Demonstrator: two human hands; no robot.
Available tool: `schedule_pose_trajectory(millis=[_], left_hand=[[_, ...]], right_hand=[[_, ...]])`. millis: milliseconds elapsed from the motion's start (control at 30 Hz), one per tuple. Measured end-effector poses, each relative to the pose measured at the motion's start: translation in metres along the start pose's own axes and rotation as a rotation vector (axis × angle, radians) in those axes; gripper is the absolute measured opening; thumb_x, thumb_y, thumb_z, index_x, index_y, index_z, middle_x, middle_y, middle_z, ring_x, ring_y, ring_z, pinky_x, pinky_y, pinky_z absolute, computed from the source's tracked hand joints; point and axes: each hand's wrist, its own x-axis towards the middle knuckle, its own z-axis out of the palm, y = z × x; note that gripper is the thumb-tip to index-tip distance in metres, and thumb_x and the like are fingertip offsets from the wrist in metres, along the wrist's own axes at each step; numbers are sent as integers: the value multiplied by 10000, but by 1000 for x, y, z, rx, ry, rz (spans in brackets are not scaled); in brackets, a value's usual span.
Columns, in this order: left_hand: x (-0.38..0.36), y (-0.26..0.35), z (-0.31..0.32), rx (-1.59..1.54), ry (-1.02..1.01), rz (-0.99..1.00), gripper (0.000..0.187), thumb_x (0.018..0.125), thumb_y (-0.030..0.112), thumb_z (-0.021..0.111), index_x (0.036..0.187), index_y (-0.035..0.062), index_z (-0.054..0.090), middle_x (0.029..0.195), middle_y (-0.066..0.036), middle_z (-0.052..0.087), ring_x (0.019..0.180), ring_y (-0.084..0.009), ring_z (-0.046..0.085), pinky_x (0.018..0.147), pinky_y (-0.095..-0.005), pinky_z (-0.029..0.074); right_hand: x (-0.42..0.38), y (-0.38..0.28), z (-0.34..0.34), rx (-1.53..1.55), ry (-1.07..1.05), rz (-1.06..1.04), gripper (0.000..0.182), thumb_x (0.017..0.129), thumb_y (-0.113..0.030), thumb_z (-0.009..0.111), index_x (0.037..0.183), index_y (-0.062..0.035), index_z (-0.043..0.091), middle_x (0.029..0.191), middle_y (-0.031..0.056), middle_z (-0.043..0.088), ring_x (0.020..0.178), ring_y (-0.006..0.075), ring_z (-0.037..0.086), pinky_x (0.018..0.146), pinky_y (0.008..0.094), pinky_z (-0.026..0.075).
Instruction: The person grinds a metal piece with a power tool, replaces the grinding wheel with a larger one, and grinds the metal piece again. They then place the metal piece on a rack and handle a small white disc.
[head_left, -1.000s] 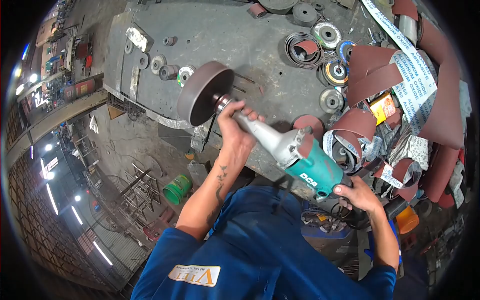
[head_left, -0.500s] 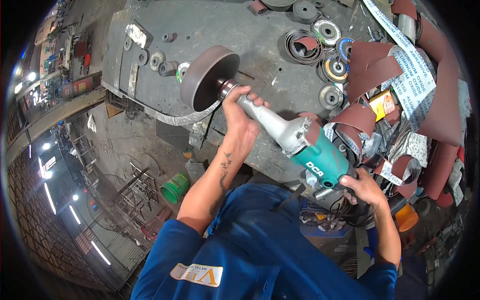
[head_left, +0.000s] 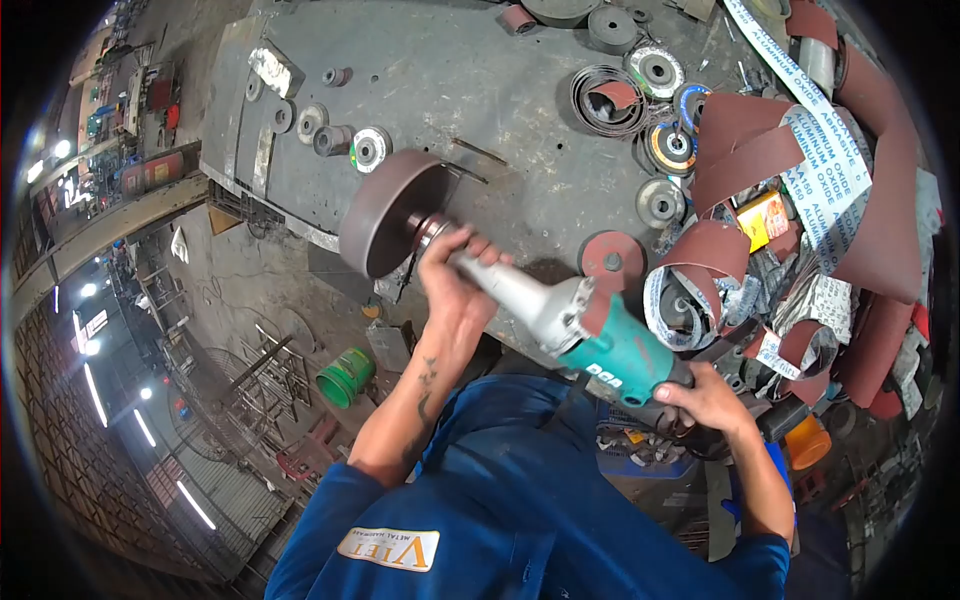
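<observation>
I hold a green and silver power grinder (head_left: 615, 350) with both hands, tilted across the front of my body. A wide, dark brown sanding wheel (head_left: 395, 210) sits on its spindle at the upper left. My left hand (head_left: 460, 275) is wrapped around the silver neck just behind the wheel. At the other end, my right hand (head_left: 705, 397) grips the rear of the green housing; some of its fingers are hidden beneath. The wheel hangs over the near edge of the metal workbench (head_left: 460, 80).
Sanding belts (head_left: 880, 230) and scraps are heaped on the right. Flap discs (head_left: 655, 72) and coiled abrasive strips (head_left: 605, 100) lie near them. Small wheels (head_left: 313, 124) and a metal block (head_left: 275, 68) rest at the left. A green bucket (head_left: 345, 377) stands on the floor.
Both hands have carried the grinder left and slightly toward my body, its wheel end moving lower. A reddish disc on the bench behind the tool has come into fuller view.
</observation>
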Motion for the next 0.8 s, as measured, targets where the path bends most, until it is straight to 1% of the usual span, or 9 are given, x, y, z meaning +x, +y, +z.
schedule_pose_trajectory(millis=[100,167,333,433,500,567,667,733,800], left_hand=[[20,-6,38,28,-12,-36,154,766,129,642,871,86,538,672,-8,461,606,-177,482,712,-427,473],[25,-10,49,52,-17,-22,152,758,122,642,866,90,540,663,-9,467,597,-175,484,714,-428,476],[12,-6,7,7,20,-7,151,755,135,639,855,105,529,656,1,476,585,-174,488,692,-420,473],[18,-9,21,77,45,22,155,750,125,641,853,111,525,654,-1,474,578,-174,488,686,-420,470],[23,-15,37,56,-13,21,166,747,123,653,846,118,519,651,-5,476,580,-176,494,687,-424,470],[27,-19,42,68,-45,38,179,748,133,661,859,116,522,652,-4,476,587,-176,497,691,-429,470],[22,-16,28,9,-34,-3,238,731,120,669,905,118,506,657,-14,479,565,-183,493,663,-419,477],[12,-9,9,19,-10,4,226,741,125,672,898,120,509,669,-19,478,588,-189,502,686,-426,480],[-4,1,-15,12,-18,-13,202,750,128,664,894,113,523,678,-19,473,624,-192,507,727,-435,478]], right_hand=[[-1,-6,-12,43,98,-37,607,820,-542,753,909,45,628,604,52,598,444,104,536,417,262,421],[2,-3,-15,80,91,-26,614,819,-545,751,883,50,610,592,47,578,432,108,527,404,265,412],[12,15,-1,44,25,-15,582,820,-534,753,865,29,613,595,36,566,460,113,537,431,266,423],[7,8,-4,44,25,3,561,829,-523,751,869,23,626,602,27,568,473,102,544,438,253,436],[2,-1,-10,68,120,-25,569,832,-525,745,877,28,620,585,27,560,466,102,541,426,251,426],[3,-1,-17,75,81,-42,595,829,-549,737,891,31,618,586,33,562,457,98,540,415,251,419],[3,5,-8,72,124,-35,586,829,-541,740,885,30,621,591,31,564,459,95,541,421,247,421],[8,14,-1,20,37,-24,565,824,-524,753,888,24,629,591,24,561,463,95,541,429,244,425],[6,9,12,-18,34,-5,546,809,-506,774,925,17,667,631,42,622,475,94,546,443,250,438]])
